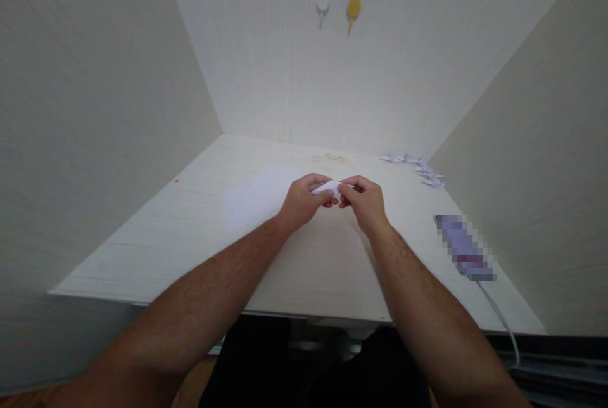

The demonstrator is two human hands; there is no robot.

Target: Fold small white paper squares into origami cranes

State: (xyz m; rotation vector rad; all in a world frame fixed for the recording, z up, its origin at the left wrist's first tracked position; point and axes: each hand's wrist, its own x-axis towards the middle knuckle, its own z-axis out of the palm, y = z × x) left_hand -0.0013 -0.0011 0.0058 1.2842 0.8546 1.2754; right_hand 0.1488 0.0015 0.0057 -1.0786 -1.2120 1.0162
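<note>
A small piece of folded white paper is held up between both hands over the middle of the table. My left hand pinches its left part, thumb on top and fingers curled behind. My right hand grips the right end between thumb and fingers. White paper sheets lie flat on the table just left of my left hand. Several small folded white paper figures with pointed tips stand in a row at the back right.
The pale table sits between two side walls and a back wall. A blurred-out phone-like device with a cable lies at the right. A white hook and a yellow hook are on the back wall. Brownish stains mark the table's back.
</note>
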